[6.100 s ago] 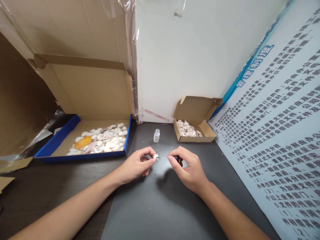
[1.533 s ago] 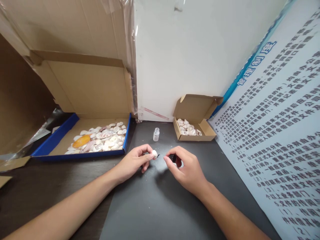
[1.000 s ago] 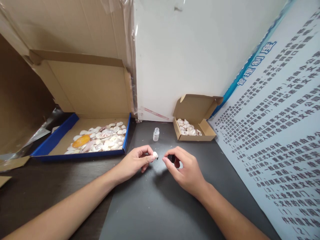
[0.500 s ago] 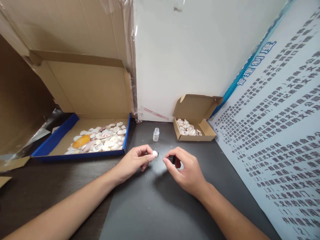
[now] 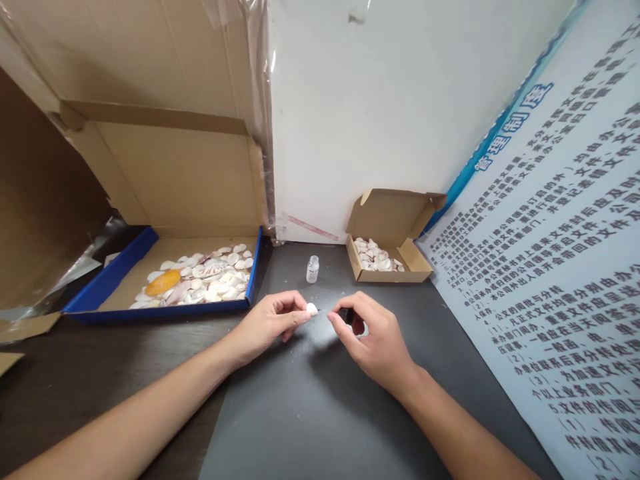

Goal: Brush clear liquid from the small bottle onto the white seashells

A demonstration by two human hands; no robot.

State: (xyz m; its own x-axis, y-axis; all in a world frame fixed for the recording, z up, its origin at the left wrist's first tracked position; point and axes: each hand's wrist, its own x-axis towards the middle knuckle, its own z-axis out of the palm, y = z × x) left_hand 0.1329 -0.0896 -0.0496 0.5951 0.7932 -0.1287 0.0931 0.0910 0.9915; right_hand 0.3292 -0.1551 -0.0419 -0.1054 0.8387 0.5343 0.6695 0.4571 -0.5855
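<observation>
A small white seashell is pinched between the thumb and fingertips of my left hand. Facing it, my right hand grips a black brush cap, whose thin stem reaches left to the shell's edge; whether the tip touches is too small to tell. Just beyond both hands stands a small clear glass bottle, upright and uncapped, with a pale label or contents.
To the left lies a blue-edged cardboard box holding many shells and an orange oval piece. A smaller open cardboard box with shells stands back right. A white panel rises behind, and a printed board slants along the right.
The brush in my right hand has shifted slightly, its tip now at the shell's edge. The shell has turned a little in my left fingers. Bottle and boxes stay put.
</observation>
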